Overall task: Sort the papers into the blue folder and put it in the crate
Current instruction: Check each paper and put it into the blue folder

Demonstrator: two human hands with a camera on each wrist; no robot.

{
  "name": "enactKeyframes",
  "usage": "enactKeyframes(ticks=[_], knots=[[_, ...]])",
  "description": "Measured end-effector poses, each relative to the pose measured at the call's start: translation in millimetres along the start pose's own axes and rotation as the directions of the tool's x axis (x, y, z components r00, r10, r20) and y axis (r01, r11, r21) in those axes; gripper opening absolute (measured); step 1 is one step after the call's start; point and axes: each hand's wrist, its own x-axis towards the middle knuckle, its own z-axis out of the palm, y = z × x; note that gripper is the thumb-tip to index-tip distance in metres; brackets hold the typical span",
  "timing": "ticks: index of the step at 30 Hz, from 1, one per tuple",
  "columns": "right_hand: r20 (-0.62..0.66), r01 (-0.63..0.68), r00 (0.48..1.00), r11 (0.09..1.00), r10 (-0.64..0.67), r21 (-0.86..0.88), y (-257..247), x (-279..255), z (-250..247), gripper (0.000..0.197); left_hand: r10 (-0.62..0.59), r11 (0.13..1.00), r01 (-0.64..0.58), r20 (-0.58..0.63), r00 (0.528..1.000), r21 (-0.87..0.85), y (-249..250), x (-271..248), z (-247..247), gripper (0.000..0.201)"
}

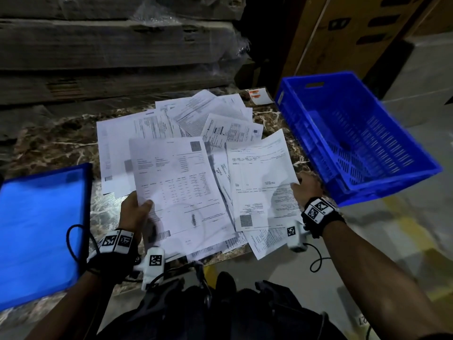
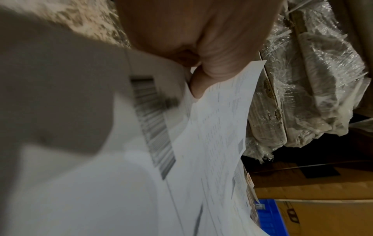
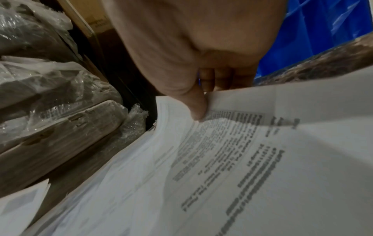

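A person's left hand [image 1: 134, 212] pinches a printed sheet [image 1: 179, 187] by its near edge, while the right hand [image 1: 306, 188] pinches another sheet [image 1: 259, 177], above loose papers [image 1: 196, 116] strewn across a marble counter [image 1: 56, 146]. The blue folder [image 1: 39, 231] lies at the counter's left edge; the blue crate [image 1: 353, 136] overhangs its right edge.

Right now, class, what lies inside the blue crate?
The blue crate shows only its bare slotted floor and walls; no papers or folder inside. Its near wall hides the closest corner.
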Motion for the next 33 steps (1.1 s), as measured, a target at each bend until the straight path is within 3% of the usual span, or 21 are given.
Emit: enactKeyframes(ticks=[3,10,13,17,19,21,23,26,33], knots=[[0.004,-0.003,1.000,0.994,0.003,0.110,-2.3,2.3,-2.9,0.020,-0.007,1.000,0.008,-0.013,1.000,0.021,-2.5,0.5,-3.8,0.027],[-0.003,-0.044,0.999,0.921,0.049,0.387,-7.5,3.7,-10.1,0.012,-0.077,0.990,0.077,0.001,0.997,-0.119,-9.2,-0.2,-25.9,0.022],[0.060,-0.020,0.998,0.891,-0.008,0.454,-26.3,-8.0,-17.6,0.017,-0.077,0.994,0.079,0.022,0.997,-0.077,-5.8,2.1,-35.9,0.026],[0.202,0.075,0.957,0.849,-0.210,0.524,-60.7,-34.0,-13.0,0.017,-0.114,0.989,0.120,0.079,0.990,-0.086,-0.4,5.0,-47.5,0.024],[0.262,0.178,0.910,0.872,-0.322,0.456,-75.4,-45.5,-2.0,0.011,-0.100,0.989,0.113,0.134,0.986,-0.094,4.3,4.9,-50.9,0.024],[0.340,0.409,0.811,0.877,-0.476,0.254,-86.6,-44.8,14.6,0.008,-0.100,0.989,0.120,0.199,0.975,-0.092,7.5,3.4,-54.5,0.022],[0.494,0.590,0.692,0.807,-0.527,0.035,-102.6,-46.9,29.1,0.008,-0.127,0.981,0.160,0.267,0.955,-0.107,6.6,3.6,-57.3,0.026],[0.611,0.718,0.573,0.694,-0.547,-0.051,-129.6,-55.6,55.1,0.013,-0.158,0.975,0.199,0.318,0.935,-0.103,11.1,1.7,-60.2,0.032],[0.714,0.833,0.486,0.515,-0.504,-0.204,-193.5,-83.8,98.6,0.019,-0.175,0.972,0.219,0.361,0.916,-0.082,20.2,-1.0,-63.4,0.022]])
